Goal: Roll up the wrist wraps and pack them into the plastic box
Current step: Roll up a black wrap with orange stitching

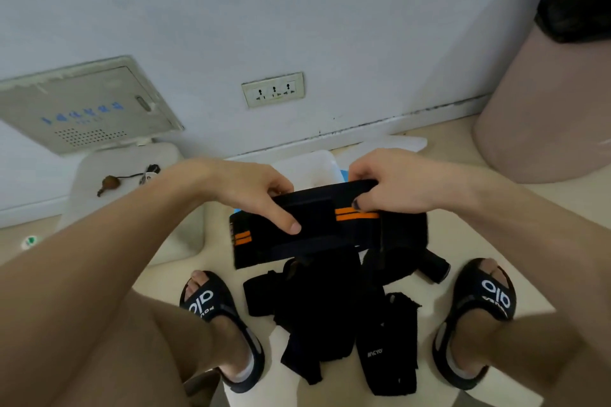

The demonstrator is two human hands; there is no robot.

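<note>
Rolling is barely begun: we pinch the orange-striped wrist wrap (317, 221) with both hands, left (261, 192) and right (383, 182), and next need tight turns before the plastic box (310, 162).

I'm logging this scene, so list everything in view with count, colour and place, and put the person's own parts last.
wrist wrap with orange stripes: one, black, held up between both hands
loose wraps: a pile, count unclear, black, on the floor between the feet
plastic box: one, clear, on the floor behind the hands
lid: one, clear, by the wall
wall socket: one, cream, on the wall
wall panel: one, grey-white, left on the wall
bin: one, pink with a black liner, right
slides: two, black, on the feet
left hand: grips the wrap's left part
right hand: pinches the wrap's top edge
</note>
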